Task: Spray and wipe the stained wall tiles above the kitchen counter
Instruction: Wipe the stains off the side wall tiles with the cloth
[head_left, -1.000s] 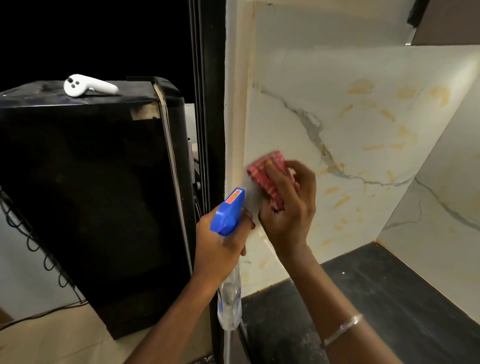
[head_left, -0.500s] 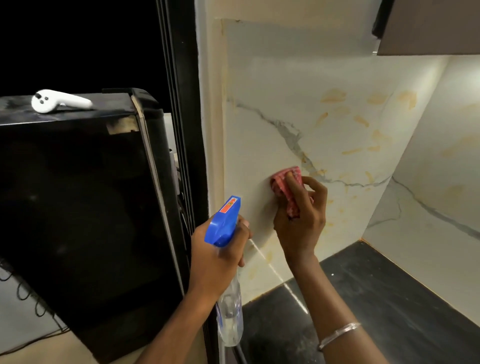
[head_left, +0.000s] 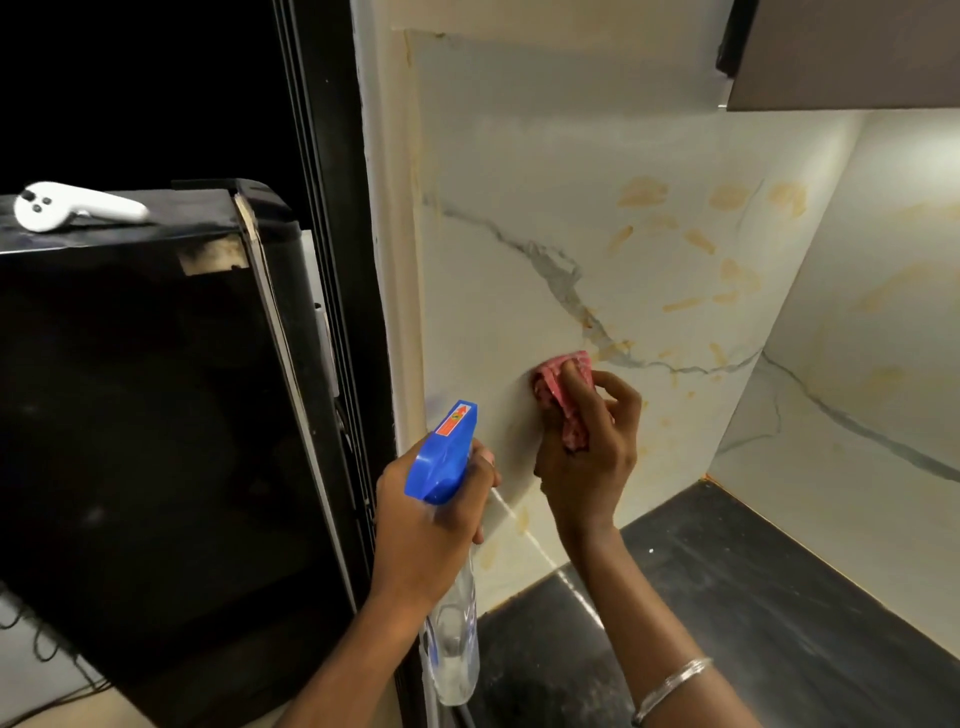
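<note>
The wall tile (head_left: 545, 208) above the counter is cream marble with a grey vein and several yellowish stains (head_left: 691, 244). My right hand (head_left: 587, 457) grips a bunched red cloth (head_left: 558, 382) and presses it against the tile just below the vein. My left hand (head_left: 431, 525) holds a clear spray bottle (head_left: 452, 649) by its neck, a little away from the wall. The bottle's blue trigger head (head_left: 441, 452) points up towards the tile's left edge.
A black counter (head_left: 753, 623) runs below the tiles into a corner with a second stained tile wall (head_left: 883, 364). A black fridge (head_left: 130, 441) stands on the left with a white controller (head_left: 72, 208) on top. A dark cabinet (head_left: 857, 52) hangs at the upper right.
My right hand has slid the cloth rightwards along the tile, away from its left edge and towards the vein. The left hand with the bottle has kept its place.
</note>
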